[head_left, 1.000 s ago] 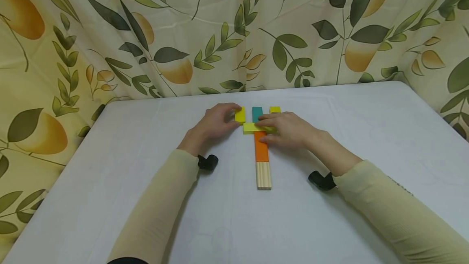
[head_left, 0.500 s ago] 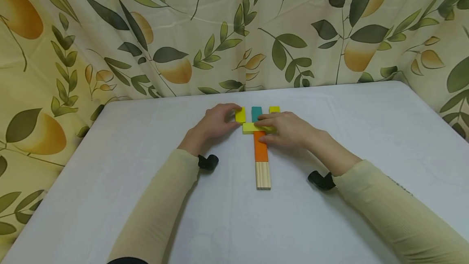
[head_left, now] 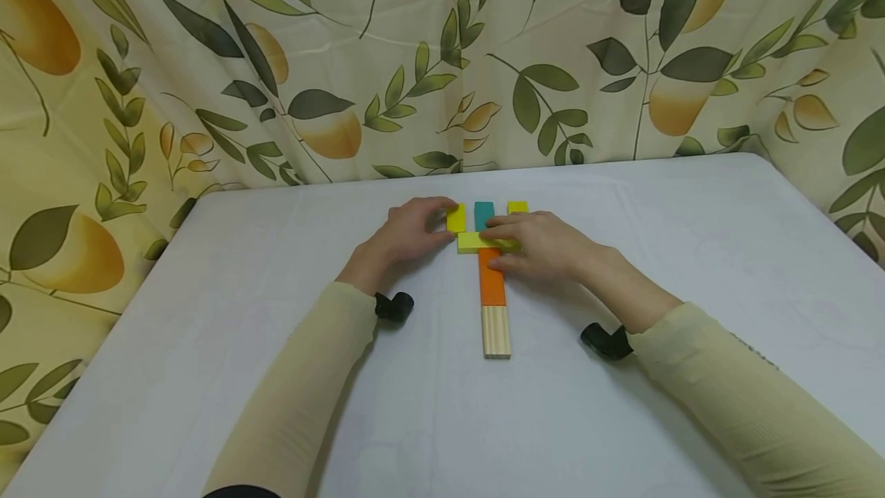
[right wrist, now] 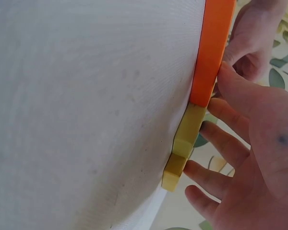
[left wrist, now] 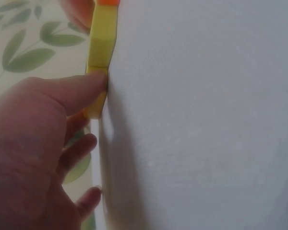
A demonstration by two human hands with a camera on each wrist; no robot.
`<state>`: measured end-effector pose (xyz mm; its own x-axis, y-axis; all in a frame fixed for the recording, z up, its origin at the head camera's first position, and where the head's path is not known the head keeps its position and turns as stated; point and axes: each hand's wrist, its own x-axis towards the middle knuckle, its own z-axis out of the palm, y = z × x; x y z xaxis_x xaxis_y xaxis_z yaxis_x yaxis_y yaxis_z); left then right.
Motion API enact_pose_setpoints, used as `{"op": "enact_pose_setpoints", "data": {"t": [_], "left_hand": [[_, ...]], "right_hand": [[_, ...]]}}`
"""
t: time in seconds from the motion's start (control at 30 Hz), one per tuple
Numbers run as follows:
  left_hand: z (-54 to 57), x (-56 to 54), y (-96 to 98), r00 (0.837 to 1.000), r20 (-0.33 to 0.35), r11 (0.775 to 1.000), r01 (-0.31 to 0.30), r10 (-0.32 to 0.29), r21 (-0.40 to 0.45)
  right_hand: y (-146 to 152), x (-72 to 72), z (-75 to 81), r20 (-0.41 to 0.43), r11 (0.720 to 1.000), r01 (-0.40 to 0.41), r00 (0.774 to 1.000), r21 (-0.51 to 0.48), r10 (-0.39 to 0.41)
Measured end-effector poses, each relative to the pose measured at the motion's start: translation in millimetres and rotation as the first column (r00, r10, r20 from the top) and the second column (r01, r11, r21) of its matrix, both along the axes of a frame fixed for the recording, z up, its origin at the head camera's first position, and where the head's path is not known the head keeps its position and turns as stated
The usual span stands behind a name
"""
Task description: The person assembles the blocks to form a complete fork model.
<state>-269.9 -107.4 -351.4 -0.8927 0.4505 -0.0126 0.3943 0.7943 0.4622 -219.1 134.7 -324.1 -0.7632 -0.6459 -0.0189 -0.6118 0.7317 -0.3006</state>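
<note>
At the upper left of the block pattern, my left hand [head_left: 412, 229] pinches a small yellow block [head_left: 456, 218] between thumb and fingers. In the left wrist view its thumb lies along that block's near side. A yellow-green block [head_left: 468, 243] lies crosswise, its end touching the pinched block. My right hand [head_left: 556, 248] rests on the crosswise block and on the orange block [head_left: 492, 287], fingers spread and fairly straight. Behind the crosswise block lie a teal block [head_left: 484, 212] in the middle and another yellow block [head_left: 518, 207] on the right, partly hidden by the right hand.
A plain wood block [head_left: 496, 333] continues the line from the orange one toward me. Everything lies flat on a white-covered table [head_left: 442, 421]. A curtain [head_left: 415, 121] printed with leaves and fruit hangs along the table's back edge.
My left hand has slid the pinched yellow block slightly to the right, nearer the teal block. The right hand has stayed in place on the blocks.
</note>
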Motion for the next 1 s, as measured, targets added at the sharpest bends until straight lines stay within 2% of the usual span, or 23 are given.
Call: {"op": "enact_pose_setpoints", "data": {"t": [1.0], "left_hand": [[1.9, 1.0, 0.6, 1.000, 0.003, 1.000, 0.020, -0.020, 0.006]], "right_hand": [[-0.1, -0.2, -1.0, -0.016, 1.000, -0.011, 1.000, 0.003, 0.011]]}}
